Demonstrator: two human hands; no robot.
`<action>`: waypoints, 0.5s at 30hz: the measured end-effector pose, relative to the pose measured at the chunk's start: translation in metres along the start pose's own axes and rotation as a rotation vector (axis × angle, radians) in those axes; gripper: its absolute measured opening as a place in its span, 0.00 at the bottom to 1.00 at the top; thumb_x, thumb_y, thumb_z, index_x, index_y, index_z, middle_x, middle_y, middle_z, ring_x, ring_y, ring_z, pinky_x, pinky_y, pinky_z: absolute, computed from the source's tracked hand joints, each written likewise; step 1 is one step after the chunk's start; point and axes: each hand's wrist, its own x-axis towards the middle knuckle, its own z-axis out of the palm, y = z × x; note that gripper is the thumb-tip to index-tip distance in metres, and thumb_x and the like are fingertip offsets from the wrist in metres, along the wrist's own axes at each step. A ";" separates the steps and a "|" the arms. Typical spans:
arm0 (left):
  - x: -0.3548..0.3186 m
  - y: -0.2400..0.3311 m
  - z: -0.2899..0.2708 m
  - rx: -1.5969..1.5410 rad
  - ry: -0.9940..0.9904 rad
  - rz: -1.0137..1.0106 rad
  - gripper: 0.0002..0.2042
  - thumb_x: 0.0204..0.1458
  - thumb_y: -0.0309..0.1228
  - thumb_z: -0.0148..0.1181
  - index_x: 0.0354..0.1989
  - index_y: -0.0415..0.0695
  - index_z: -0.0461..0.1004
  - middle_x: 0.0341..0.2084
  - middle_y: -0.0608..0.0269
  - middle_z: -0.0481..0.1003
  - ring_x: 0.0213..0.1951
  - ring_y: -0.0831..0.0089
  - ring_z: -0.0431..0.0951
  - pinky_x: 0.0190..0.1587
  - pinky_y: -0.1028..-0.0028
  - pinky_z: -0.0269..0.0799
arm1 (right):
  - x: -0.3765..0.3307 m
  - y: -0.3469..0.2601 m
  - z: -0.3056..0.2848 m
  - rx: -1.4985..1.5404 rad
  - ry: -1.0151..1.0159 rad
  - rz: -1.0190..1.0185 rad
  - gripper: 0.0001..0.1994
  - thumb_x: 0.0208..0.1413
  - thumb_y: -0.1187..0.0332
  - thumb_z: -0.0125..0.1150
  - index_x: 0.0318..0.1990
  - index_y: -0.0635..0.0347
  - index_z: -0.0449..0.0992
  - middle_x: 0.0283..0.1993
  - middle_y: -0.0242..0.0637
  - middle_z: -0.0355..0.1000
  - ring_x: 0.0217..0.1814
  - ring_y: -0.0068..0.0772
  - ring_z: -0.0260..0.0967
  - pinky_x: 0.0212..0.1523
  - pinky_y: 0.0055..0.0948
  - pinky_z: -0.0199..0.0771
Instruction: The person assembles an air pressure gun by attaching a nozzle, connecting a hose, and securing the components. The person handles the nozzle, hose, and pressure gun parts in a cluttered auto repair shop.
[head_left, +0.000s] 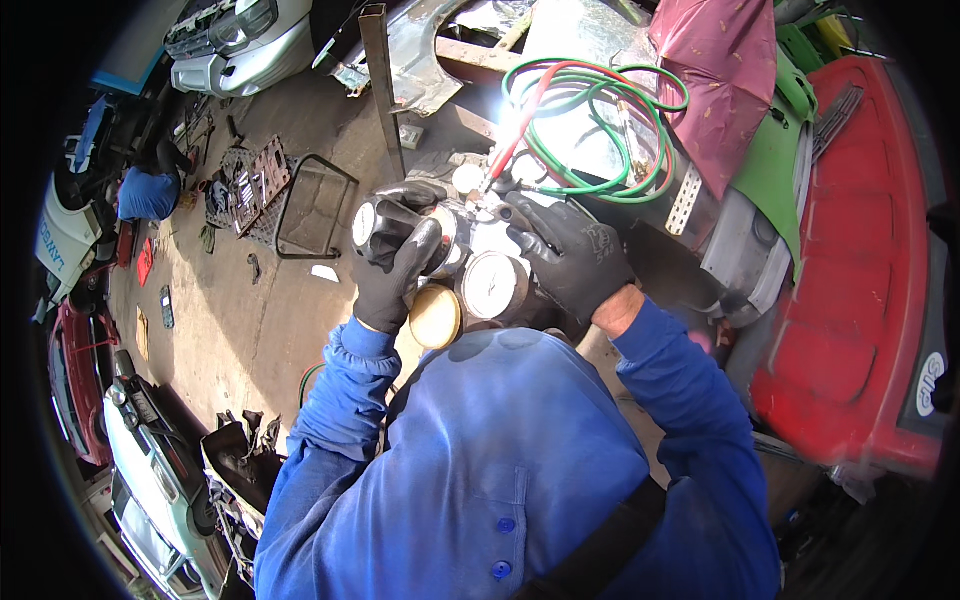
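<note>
In front of my chest sits a cluster of shiny metal fittings with round dial gauges, which looks like gas regulators. My left hand (400,250), in a black glove, is closed around the left regulator (445,240). A white-faced gauge (365,222) shows beside its fingers. My gloved right hand (570,250) curls against the right regulator (492,286), its fingertips at the metal fittings near the hose ends; glare blurs the exact contact. A yellowish round disc (435,316) lies just below my left hand. Looped red and green hoses (600,185) run from behind the fittings.
A steel post (379,90) rises ahead, near bare metal body panels (590,50). Red (850,280) and green (765,180) panels stand at right. At left are a metal frame (315,210), a tool tray (258,190), a crouching person (150,190) and several vehicles.
</note>
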 end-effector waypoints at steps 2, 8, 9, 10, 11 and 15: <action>0.001 -0.015 -0.002 0.132 -0.010 0.076 0.26 0.63 0.29 0.69 0.69 0.39 0.73 0.58 0.55 0.81 0.56 0.67 0.82 0.59 0.71 0.79 | -0.001 0.001 0.002 -0.014 -0.007 0.020 0.26 0.61 0.60 0.69 0.67 0.48 0.79 0.50 0.44 0.83 0.50 0.50 0.82 0.47 0.49 0.84; -0.015 -0.044 -0.020 0.219 -0.028 -0.177 0.15 0.71 0.37 0.61 0.57 0.39 0.78 0.45 0.64 0.81 0.45 0.75 0.81 0.52 0.68 0.78 | -0.001 -0.003 -0.011 -0.103 -0.142 0.080 0.29 0.63 0.57 0.68 0.72 0.48 0.75 0.55 0.46 0.82 0.54 0.49 0.82 0.50 0.48 0.84; -0.016 -0.049 -0.019 0.111 0.016 -0.218 0.15 0.71 0.38 0.61 0.56 0.39 0.78 0.42 0.65 0.80 0.43 0.75 0.80 0.50 0.69 0.78 | -0.001 -0.005 -0.012 -0.107 -0.192 0.118 0.31 0.64 0.55 0.67 0.74 0.47 0.72 0.57 0.47 0.81 0.56 0.50 0.82 0.52 0.48 0.84; -0.018 -0.051 -0.018 0.032 0.011 -0.201 0.15 0.71 0.36 0.61 0.56 0.38 0.78 0.43 0.64 0.81 0.43 0.75 0.80 0.50 0.69 0.79 | 0.000 -0.008 -0.013 -0.114 -0.210 0.150 0.32 0.65 0.54 0.66 0.75 0.46 0.70 0.60 0.47 0.81 0.59 0.50 0.81 0.54 0.48 0.84; -0.018 -0.052 -0.016 -0.039 0.007 -0.201 0.14 0.70 0.34 0.61 0.56 0.38 0.79 0.44 0.62 0.81 0.44 0.75 0.81 0.50 0.70 0.79 | 0.002 -0.010 -0.011 -0.120 -0.229 0.158 0.33 0.66 0.52 0.64 0.77 0.45 0.68 0.62 0.48 0.80 0.61 0.51 0.81 0.56 0.49 0.83; -0.016 -0.045 -0.012 -0.196 -0.077 -0.241 0.15 0.67 0.31 0.62 0.58 0.37 0.77 0.47 0.60 0.81 0.47 0.74 0.81 0.51 0.71 0.80 | 0.005 -0.009 -0.009 0.048 -0.568 0.446 0.35 0.69 0.47 0.60 0.81 0.43 0.62 0.69 0.46 0.76 0.68 0.50 0.77 0.64 0.48 0.80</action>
